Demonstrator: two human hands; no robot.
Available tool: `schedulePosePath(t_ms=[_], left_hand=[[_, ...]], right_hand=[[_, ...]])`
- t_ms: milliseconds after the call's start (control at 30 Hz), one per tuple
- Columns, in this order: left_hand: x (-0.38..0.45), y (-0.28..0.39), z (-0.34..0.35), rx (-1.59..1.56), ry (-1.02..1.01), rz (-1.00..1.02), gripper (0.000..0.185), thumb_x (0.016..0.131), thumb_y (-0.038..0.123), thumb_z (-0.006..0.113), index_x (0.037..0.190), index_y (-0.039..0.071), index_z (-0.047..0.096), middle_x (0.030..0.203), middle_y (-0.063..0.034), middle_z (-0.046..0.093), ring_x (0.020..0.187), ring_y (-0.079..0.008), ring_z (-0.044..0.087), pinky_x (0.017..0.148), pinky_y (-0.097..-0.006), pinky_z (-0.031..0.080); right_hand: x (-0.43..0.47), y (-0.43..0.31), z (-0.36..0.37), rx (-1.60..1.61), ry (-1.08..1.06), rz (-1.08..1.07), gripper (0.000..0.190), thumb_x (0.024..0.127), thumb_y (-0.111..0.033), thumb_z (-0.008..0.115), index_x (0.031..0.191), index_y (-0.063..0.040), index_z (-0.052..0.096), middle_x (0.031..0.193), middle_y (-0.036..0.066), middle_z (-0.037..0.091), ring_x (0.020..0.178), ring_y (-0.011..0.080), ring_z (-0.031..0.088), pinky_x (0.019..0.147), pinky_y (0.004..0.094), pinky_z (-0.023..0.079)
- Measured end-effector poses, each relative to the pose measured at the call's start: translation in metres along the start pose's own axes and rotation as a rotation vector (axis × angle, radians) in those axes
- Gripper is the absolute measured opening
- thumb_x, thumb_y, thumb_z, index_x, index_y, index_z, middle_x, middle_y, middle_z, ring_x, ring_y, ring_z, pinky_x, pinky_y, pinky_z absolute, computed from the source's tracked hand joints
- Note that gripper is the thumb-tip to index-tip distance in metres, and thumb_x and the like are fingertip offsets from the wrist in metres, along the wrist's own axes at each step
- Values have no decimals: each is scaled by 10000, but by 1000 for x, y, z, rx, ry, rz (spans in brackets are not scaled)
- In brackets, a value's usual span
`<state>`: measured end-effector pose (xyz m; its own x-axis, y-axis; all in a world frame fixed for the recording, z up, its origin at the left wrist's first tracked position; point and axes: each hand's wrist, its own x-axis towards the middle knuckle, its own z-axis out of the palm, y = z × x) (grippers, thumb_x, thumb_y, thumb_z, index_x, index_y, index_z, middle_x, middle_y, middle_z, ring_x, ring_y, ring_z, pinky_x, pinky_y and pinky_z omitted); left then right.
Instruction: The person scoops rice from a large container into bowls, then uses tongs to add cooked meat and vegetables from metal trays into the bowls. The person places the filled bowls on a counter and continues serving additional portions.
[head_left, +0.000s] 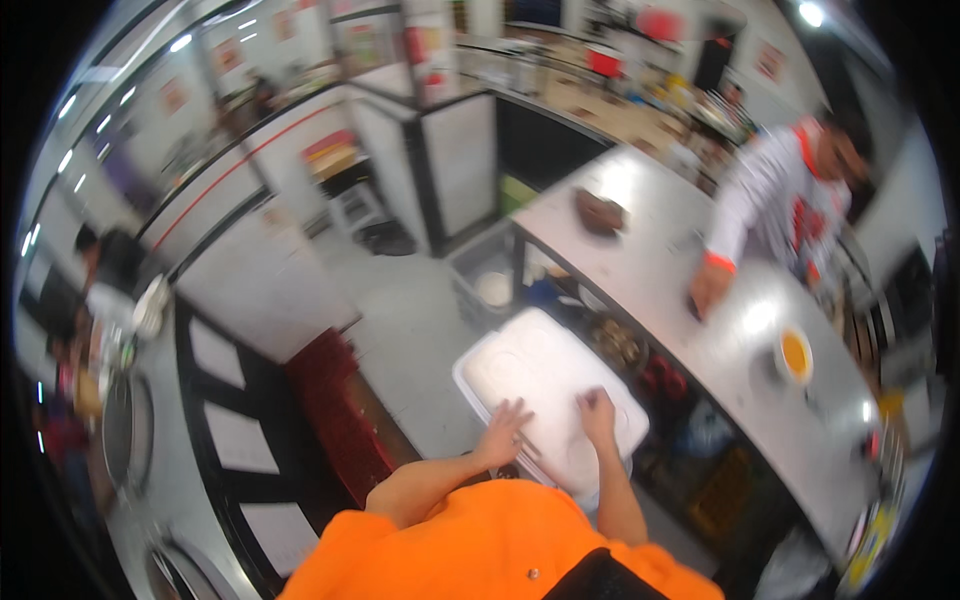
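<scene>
Before me is a white rectangular tub (540, 360), its pale top marked with faint rounded outlines. The blur does not settle whether that top is dough, flour or a cover. My left hand (508, 436) lies at the tub's left side, fingers spread, with nothing visible in it. Beside it, a thin brownish strip shows along the rim, too blurred to name. On the right part of the white surface rests my right hand (598, 416), its fingers curled inward. Whether they pinch anything is hidden.
A long steel table (660, 300) runs along my right, bearing a bowl of orange liquid (795, 356) and a brown object (598, 212). Across it a person (780, 195) leans with one hand on the top. A red mat (330, 412) and a steel counter (161, 450) are leftward.
</scene>
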<state>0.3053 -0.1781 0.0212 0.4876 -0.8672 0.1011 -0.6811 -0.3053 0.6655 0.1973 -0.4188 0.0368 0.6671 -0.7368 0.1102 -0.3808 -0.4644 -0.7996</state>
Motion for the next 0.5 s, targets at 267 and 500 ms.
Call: schedulePosePath(t_ms=[267,500], left_hand=[[3,5,-10,-8,-88,8,733,813,72,691,1510,150,479,1671,-201,220,1515,-516,140,1229,-569,192],[4,8,-16,-11,-117,27,729,822,69,686,1515,148,472,1676,-201,208,1517,-516,131,1230,-564,180]], right_hand=[[-15,-14,-11,119,-50,109,221,898,-145,721,1080,-22,708,1033,170,727,937,293,695,860,374,540],[-1,-30,-53,389,177,116,172,910,-113,734,1045,-6,719,959,99,745,875,146,681,826,304,539]])
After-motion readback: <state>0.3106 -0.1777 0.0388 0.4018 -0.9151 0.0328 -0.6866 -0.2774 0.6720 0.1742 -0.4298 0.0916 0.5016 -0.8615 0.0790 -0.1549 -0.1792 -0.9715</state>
